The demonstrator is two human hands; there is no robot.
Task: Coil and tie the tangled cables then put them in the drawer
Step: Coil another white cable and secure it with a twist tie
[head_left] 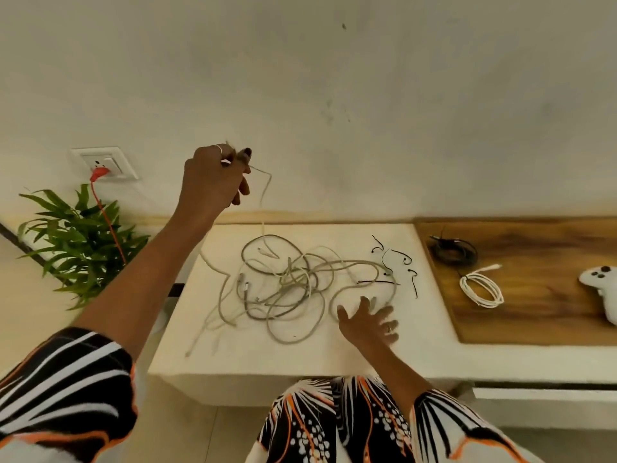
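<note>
hands point(213, 175): 2 | coiled cables point(480, 290): 2 | plant point(76, 235): 1 | controller point(601, 285): 1

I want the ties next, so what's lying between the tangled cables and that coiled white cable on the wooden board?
In the head view, several loose black cable ties lie on the white surface between the tangled cables and the coiled white cable.

A tangle of grey cables point(293, 282) lies mid-worktop point(334, 349), with small black twist ties point(397, 262) just to its right. Further right sits a brown wooden board point(534, 322) carrying a coiled black cable point(452, 250) at the back, a coiled white cable point(480, 289) before it, and a white game controller point(601, 289) (rightmost). Left of the worktop stands a green leafy plant point(76, 235), below a white wall socket point(105, 163).
</note>
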